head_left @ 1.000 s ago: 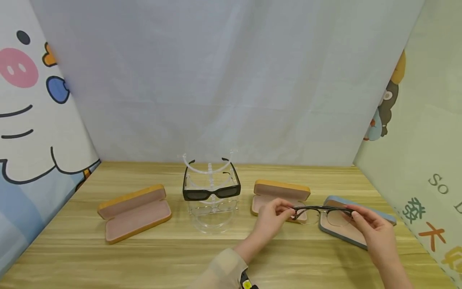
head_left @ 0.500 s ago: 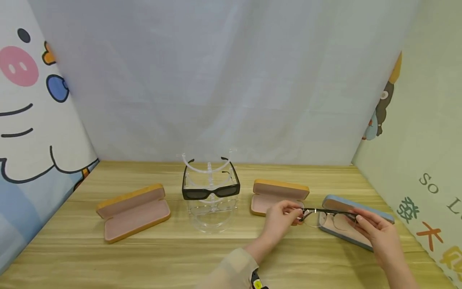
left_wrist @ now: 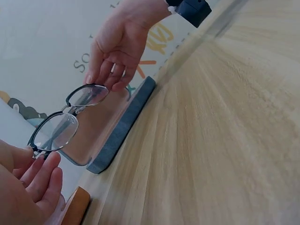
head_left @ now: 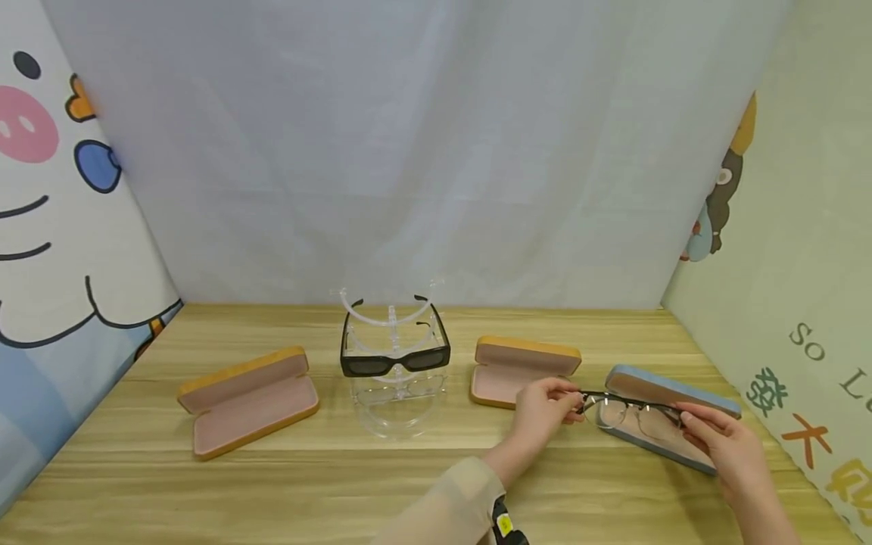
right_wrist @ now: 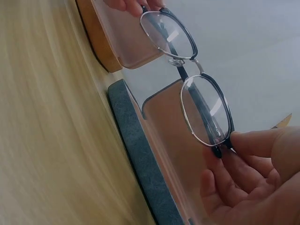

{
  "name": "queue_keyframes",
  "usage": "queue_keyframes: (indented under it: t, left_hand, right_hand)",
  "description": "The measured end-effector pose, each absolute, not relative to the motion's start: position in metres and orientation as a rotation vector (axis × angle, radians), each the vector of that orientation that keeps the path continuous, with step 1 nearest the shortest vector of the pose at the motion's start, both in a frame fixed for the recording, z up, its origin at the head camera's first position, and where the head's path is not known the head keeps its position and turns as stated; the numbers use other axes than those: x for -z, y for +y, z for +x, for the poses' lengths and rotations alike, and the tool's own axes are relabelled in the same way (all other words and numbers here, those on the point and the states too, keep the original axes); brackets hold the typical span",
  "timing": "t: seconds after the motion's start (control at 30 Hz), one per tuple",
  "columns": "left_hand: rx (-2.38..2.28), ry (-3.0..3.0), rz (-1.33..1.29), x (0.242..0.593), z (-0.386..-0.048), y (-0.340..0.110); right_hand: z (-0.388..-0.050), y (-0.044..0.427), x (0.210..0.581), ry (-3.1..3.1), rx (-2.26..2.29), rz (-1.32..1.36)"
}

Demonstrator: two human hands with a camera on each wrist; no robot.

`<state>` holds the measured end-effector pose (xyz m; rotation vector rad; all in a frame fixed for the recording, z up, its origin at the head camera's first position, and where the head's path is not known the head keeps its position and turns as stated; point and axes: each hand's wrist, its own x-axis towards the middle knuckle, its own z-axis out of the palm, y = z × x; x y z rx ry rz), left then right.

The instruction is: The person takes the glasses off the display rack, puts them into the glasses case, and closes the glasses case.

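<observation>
Eyeglasses [head_left: 637, 405] with a black upper rim, thin metal lower rims and clear lenses hang between both hands, temples folded behind the lenses. My left hand [head_left: 542, 412] pinches one end of the frame between thumb and fingers. At the other end my right hand [head_left: 729, 446] pinches the hinge corner, thumb in front, as the right wrist view shows. Just beneath and behind the glasses lies an open blue-grey glasses case [head_left: 671, 452] with a pinkish lining. Its floor is partly covered by the glasses and my right hand.
An open orange glasses case [head_left: 521, 344] stands behind my left hand; another orange case [head_left: 252, 401] lies open at the left. Between them, a clear display stand [head_left: 393, 325] bears black sunglasses [head_left: 371, 366] and, lower, thin-rimmed glasses [head_left: 402, 390]. Fabric walls enclose the wooden table [head_left: 272, 492].
Both hands have carried the eyeglasses a little to the right, over the blue-grey case. The left hand moved more than the right, and the glasses now tilt down toward the right.
</observation>
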<state>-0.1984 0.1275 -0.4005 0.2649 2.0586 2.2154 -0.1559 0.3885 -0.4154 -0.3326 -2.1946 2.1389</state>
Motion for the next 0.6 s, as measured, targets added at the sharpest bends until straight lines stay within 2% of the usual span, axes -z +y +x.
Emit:
queue_keyframes:
  t: [0.3, 0.6]
  left_hand:
    - [-2.113, 2.172, 0.314, 0.406, -0.208, 0.14]
    - [-1.62, 2.55, 0.511, 0.401, -0.212, 0.153]
  right_hand:
    - [-0.137, 0.366, 0.386, -2.34, -1.963, -0.533]
    - [-0.136, 0.376, 0.39, -2.182, -1.96, -0.675]
